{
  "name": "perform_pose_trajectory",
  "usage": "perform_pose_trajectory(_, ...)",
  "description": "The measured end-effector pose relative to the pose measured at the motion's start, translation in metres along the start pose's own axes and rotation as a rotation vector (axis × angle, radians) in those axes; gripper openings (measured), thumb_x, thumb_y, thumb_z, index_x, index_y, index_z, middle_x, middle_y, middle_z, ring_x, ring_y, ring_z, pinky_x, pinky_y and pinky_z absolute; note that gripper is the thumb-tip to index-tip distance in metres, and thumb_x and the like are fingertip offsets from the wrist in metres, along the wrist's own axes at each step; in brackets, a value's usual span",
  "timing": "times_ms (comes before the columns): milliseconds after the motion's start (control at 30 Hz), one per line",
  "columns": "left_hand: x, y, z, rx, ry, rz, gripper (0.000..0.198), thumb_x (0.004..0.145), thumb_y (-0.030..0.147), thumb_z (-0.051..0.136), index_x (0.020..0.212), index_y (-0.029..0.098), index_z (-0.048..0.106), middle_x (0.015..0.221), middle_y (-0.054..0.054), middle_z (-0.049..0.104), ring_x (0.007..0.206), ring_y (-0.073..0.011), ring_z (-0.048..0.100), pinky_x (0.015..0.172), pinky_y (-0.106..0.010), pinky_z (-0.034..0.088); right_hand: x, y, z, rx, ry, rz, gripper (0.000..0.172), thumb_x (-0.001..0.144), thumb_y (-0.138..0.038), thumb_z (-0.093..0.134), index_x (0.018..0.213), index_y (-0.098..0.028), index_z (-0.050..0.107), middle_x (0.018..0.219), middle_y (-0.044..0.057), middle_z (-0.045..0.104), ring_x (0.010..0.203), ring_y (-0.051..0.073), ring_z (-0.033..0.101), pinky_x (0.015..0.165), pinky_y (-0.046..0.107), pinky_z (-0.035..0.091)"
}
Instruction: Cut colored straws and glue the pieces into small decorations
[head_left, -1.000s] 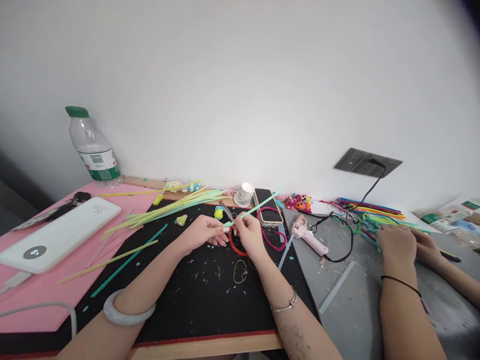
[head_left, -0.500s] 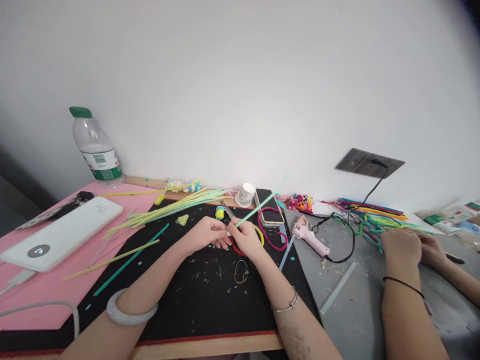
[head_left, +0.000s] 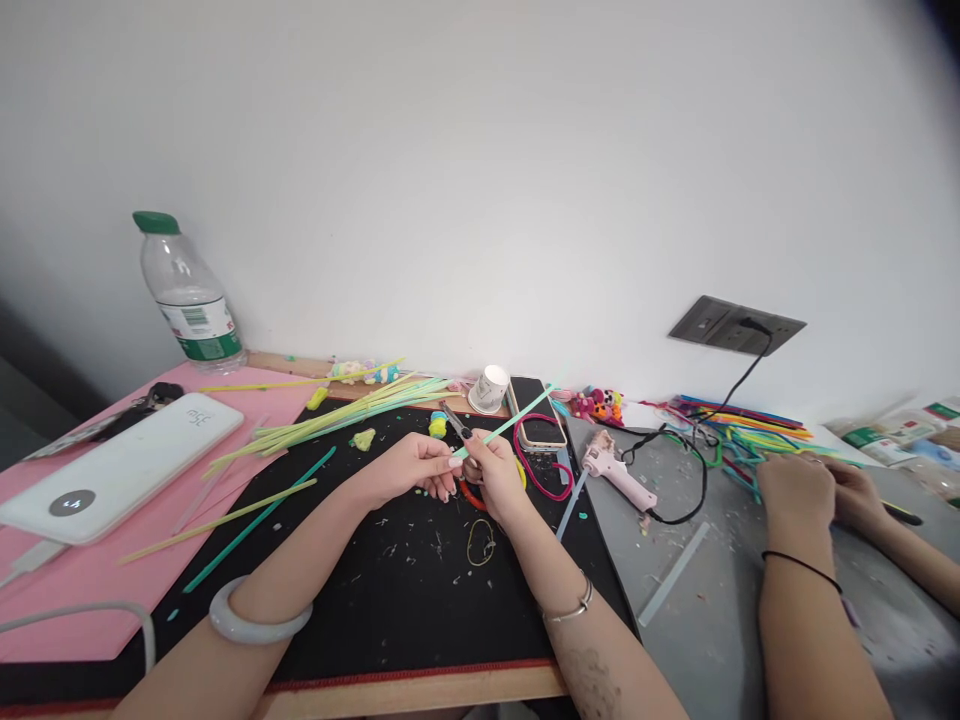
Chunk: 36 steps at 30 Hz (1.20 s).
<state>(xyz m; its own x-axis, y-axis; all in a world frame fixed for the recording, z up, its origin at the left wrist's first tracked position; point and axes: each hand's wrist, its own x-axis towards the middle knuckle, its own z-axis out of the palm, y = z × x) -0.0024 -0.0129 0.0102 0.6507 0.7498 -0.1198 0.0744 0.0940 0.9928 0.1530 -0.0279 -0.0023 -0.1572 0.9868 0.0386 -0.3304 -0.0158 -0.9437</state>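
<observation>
My left hand (head_left: pixel 409 465) and my right hand (head_left: pixel 495 472) meet over the black mat (head_left: pixel 390 590). A light green pipe cleaner (head_left: pixel 514 420) slants up to the right from between them; my left fingertips pinch its near end. My right hand is closed around small scissors (head_left: pixel 454 420), whose blades point up-left at the pipe cleaner. Red and pink loops (head_left: pixel 536 470) lie under and beside my right hand. A thin wire loop (head_left: pixel 480 542) rests on the mat just below both hands.
A bundle of green and yellow pipe cleaners (head_left: pixel 337 415), a water bottle (head_left: pixel 187 295), a white power bank (head_left: pixel 112 465), a paper cup (head_left: pixel 489 388), a phone (head_left: pixel 534 410) and a pink glue gun (head_left: pixel 619 470) surround me. Another person's hands (head_left: pixel 817 490) work at the right by coloured pipe cleaners (head_left: pixel 742 425).
The pipe cleaner tilted steeper half a second ago and has dropped back to a flatter slant. My hands stayed together with slight shifts. The other person's hands moved a little.
</observation>
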Motion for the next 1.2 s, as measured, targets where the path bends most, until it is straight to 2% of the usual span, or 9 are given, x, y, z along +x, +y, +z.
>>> perform_pose_trajectory(300,-0.003,0.005,0.001,-0.019,-0.032,-0.042,0.031,0.075,0.044,0.066,0.071,0.013,0.062,0.063,-0.005,0.069,0.054,-0.0131,0.063,0.052,-0.021,0.044,0.002,-0.004,-0.005,0.121,-0.047,-0.007,0.042,0.075,-0.038,0.067,0.056,-0.020,0.034,0.044,-0.012,0.025,0.036,0.002,0.015,0.037,0.020,0.010)
perform_pose_trajectory(500,-0.004,0.004,0.001,-0.057,-0.066,-0.062,0.036,0.078,0.047,0.062,0.074,0.012,0.063,0.071,-0.008,0.070,0.059,-0.0139,0.065,0.055,-0.022,0.046,0.002,-0.004,-0.004,0.049,-0.023,-0.018,0.043,0.074,-0.041,0.067,0.057,-0.020,0.034,0.044,-0.012,0.024,0.037,0.002,0.015,0.038,0.020,0.009)
perform_pose_trajectory(600,-0.003,0.001,0.002,-0.131,-0.061,-0.060,0.036,0.080,0.049,0.059,0.078,0.013,0.060,0.068,-0.006,0.069,0.057,-0.0143,0.064,0.055,-0.023,0.047,0.001,-0.002,-0.004,-0.048,-0.023,-0.025,0.040,0.077,-0.043,0.063,0.059,-0.019,0.037,0.043,-0.011,0.029,0.038,0.003,0.017,0.039,0.021,0.009)
perform_pose_trajectory(767,0.001,-0.003,0.005,-0.151,0.039,-0.024,0.034,0.079,0.047,0.060,0.073,0.014,0.058,0.053,0.000,0.061,0.045,-0.0105,0.055,0.046,-0.020,0.039,0.002,0.001,-0.004,-0.101,-0.040,-0.018,0.039,0.079,-0.047,0.058,0.061,-0.019,0.039,0.045,-0.010,0.032,0.038,0.003,0.017,0.040,0.022,0.010)
perform_pose_trajectory(1000,0.006,-0.011,0.007,-0.107,0.120,0.044,0.034,0.084,0.047,0.053,0.073,0.015,0.058,0.044,0.006,0.048,0.036,-0.0060,0.038,0.039,-0.018,0.027,0.002,0.001,-0.005,-0.145,-0.005,-0.036,0.037,0.080,-0.046,0.056,0.061,-0.019,0.039,0.048,-0.008,0.036,0.039,0.004,0.019,0.041,0.022,0.010)
perform_pose_trajectory(1100,0.007,-0.011,0.007,-0.077,0.143,0.051,0.033,0.084,0.047,0.052,0.076,0.016,0.059,0.044,0.006,0.048,0.036,-0.0066,0.038,0.039,-0.018,0.028,0.002,0.000,-0.005,-0.229,0.017,-0.041,0.034,0.082,-0.045,0.052,0.063,-0.019,0.041,0.050,-0.008,0.036,0.041,0.005,0.020,0.042,0.022,0.014)
perform_pose_trajectory(1200,0.008,-0.010,0.004,-0.046,0.237,0.088,0.032,0.085,0.046,0.051,0.078,0.016,0.059,0.044,0.006,0.048,0.037,-0.0076,0.041,0.040,-0.018,0.031,0.001,-0.004,-0.007,-0.440,0.072,-0.145,0.031,0.086,-0.042,0.044,0.065,-0.019,0.043,0.054,-0.006,0.036,0.046,0.008,0.029,0.046,0.023,0.024)
